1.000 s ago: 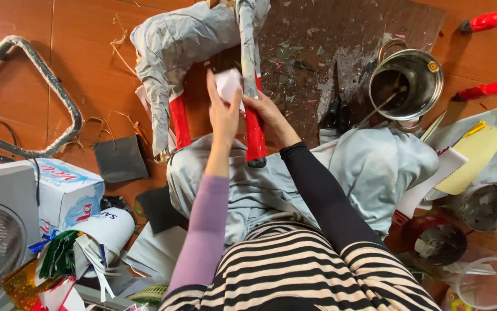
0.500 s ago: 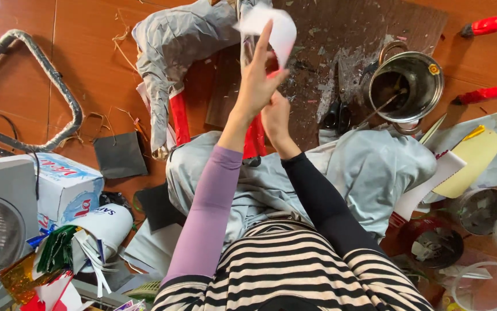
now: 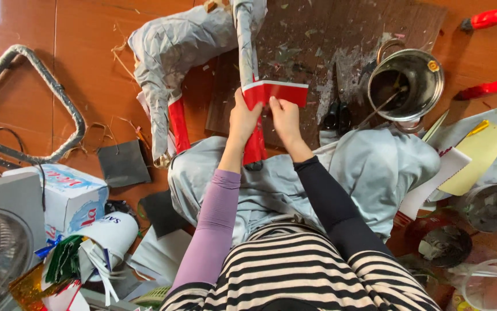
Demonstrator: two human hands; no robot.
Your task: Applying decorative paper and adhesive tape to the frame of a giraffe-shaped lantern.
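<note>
Red paper strip [image 3: 276,92], lifted overhead half a second ago, now wraps the papier-mâché leg [image 3: 247,57] at twelve o'clock; my left hand [image 3: 242,118] and right hand [image 3: 286,118] fingers clamp it there.

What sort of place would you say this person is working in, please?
Probably a home craft spot on a wooden floor: the left hand and right hand press red paper onto a paper-covered figure, with a metal pot and scissors nearby.
</note>
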